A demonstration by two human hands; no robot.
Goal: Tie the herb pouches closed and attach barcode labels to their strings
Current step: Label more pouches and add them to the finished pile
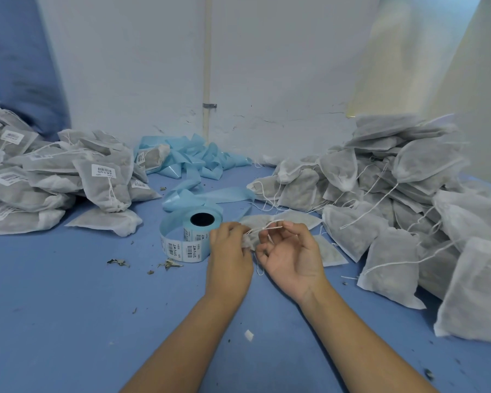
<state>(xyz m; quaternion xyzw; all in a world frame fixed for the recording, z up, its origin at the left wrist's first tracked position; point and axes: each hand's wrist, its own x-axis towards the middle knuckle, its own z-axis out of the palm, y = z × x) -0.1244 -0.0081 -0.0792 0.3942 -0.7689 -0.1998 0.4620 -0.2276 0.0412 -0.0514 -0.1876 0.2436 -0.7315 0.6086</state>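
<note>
Nearest, bare blue table (68, 321); beyond, left hand (228, 251) grips the pouch (284, 219) neck, right hand (291, 252) pinches its string (267, 227). Label roll (187, 236) just left shows barcodes, print illegible. Pouch heaps flank both edges.

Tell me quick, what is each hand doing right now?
Left hand: pinches the gathered neck of a pouch.
Right hand: pinches the pouch's white string, palm up, other fingers loosely curled.
</note>
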